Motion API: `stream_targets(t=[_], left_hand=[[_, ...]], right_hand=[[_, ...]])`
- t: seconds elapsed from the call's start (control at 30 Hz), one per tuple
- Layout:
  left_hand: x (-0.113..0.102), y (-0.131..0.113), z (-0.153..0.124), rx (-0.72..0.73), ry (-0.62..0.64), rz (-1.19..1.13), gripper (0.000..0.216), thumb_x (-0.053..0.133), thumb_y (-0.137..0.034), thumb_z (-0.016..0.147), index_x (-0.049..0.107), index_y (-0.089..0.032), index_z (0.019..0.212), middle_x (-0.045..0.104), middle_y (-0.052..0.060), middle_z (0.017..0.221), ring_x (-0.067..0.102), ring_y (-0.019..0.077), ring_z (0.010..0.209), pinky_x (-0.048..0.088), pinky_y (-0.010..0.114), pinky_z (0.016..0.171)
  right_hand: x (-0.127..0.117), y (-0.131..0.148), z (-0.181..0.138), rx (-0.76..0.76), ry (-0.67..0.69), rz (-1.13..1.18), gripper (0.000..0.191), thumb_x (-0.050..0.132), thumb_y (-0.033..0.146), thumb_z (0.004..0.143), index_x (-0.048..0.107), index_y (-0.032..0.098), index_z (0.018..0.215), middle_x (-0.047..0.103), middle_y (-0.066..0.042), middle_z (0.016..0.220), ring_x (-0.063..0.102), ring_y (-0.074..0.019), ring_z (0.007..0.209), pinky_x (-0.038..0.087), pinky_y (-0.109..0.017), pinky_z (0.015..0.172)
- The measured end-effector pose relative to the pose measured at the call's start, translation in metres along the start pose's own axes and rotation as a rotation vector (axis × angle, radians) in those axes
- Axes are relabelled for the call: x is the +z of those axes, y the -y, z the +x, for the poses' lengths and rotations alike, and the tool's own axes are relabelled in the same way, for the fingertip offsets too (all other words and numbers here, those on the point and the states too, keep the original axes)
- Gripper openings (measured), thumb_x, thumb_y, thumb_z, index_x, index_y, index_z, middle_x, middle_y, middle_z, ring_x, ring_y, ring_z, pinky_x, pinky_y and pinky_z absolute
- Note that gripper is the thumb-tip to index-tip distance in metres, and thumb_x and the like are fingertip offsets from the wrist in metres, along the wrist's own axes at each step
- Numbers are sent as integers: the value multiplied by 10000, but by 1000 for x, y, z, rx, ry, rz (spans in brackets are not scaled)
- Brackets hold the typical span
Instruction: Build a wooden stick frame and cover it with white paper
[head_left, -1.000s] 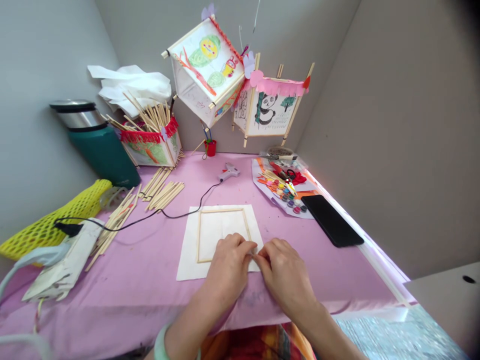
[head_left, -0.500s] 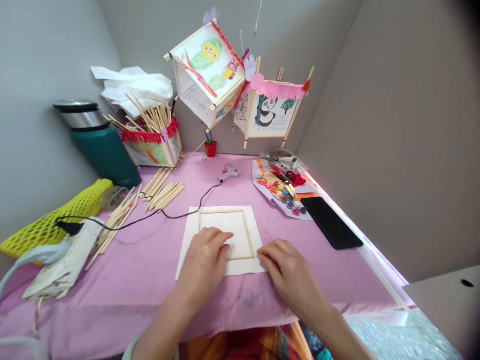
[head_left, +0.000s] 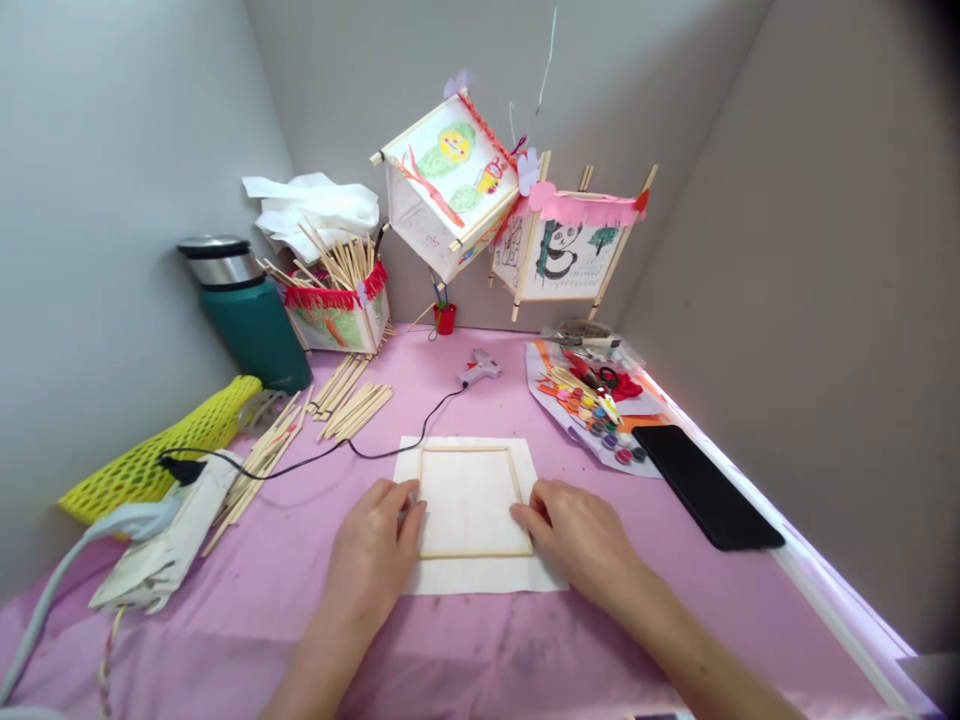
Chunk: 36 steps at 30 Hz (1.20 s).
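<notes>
A square frame of thin wooden sticks point(head_left: 474, 554) lies flat on a white sheet of paper point(head_left: 487, 577) in front of me. My left hand point(head_left: 373, 545) is closed at the frame's left side, thumb and fingers pinching the stick there. On the opposite side, my right hand point(head_left: 581, 532) has its thumb and bent fingers closed on the right stick. Parts of both side sticks are hidden behind my fingertips. Paper shows inside the frame and along its outer edges.
Beyond the paper lies a glue gun point(head_left: 480, 368), its black cord running left to a power strip point(head_left: 161, 545). Loose sticks point(head_left: 356, 410) and a teal bottle point(head_left: 255, 330) are left. Paint pots point(head_left: 604, 425) and a phone point(head_left: 705, 487) are right; paper lanterns point(head_left: 577, 270) hang behind.
My left hand has moved from over the frame to its left side. My right hand has come in onto the right stick. The camera view has shifted, so everything appears lower and further right.
</notes>
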<state>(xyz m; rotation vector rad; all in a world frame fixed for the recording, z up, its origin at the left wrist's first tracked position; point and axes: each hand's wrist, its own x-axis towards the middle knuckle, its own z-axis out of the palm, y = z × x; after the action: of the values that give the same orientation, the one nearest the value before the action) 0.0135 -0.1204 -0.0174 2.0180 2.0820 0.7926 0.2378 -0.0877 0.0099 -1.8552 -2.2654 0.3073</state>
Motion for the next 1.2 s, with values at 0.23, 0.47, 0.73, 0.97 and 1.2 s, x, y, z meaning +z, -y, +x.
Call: stream_targets(t=[0.23, 0.47, 0.73, 0.97, 1.2], left_hand=[[3, 1, -5, -2, 11, -23, 237, 439, -281, 901, 626, -215, 1030, 606, 37, 895, 587, 196, 798, 462, 330, 715], [5, 0, -5, 43, -16, 52, 238, 454, -257, 886, 612, -221, 1061, 606, 28, 800, 576, 214, 778, 444, 368, 728], [8, 2, -6, 74, -61, 83, 265, 460, -204, 860, 605, -205, 1082, 622, 26, 768, 580, 212, 738, 436, 366, 705], [5, 1, -7, 102, -70, 88, 266, 462, -188, 848, 615, -211, 1064, 639, 24, 764, 604, 206, 741, 435, 345, 689], [5, 0, -5, 85, -65, 27, 241, 453, -269, 886, 616, -213, 1055, 635, 19, 748, 597, 194, 703, 449, 331, 678]], right_hand=[[3, 1, 2, 0, 61, -11, 270, 472, 291, 894, 548, 195, 654, 678, -35, 717, 619, -194, 685, 265, -278, 571], [5, 2, 5, -6, 68, -55, 273, 467, 270, 892, 534, 197, 638, 676, -37, 707, 619, -195, 664, 252, -276, 558], [6, -2, 5, -16, 76, -24, 272, 470, 275, 887, 524, 195, 632, 665, -32, 691, 604, -182, 648, 243, -272, 550], [6, -2, 4, -20, 77, -13, 261, 469, 268, 883, 531, 197, 641, 663, -27, 693, 604, -183, 655, 246, -273, 553], [4, 0, 2, -32, 69, -34, 249, 494, 270, 883, 553, 194, 653, 671, -36, 721, 609, -183, 661, 268, -272, 557]])
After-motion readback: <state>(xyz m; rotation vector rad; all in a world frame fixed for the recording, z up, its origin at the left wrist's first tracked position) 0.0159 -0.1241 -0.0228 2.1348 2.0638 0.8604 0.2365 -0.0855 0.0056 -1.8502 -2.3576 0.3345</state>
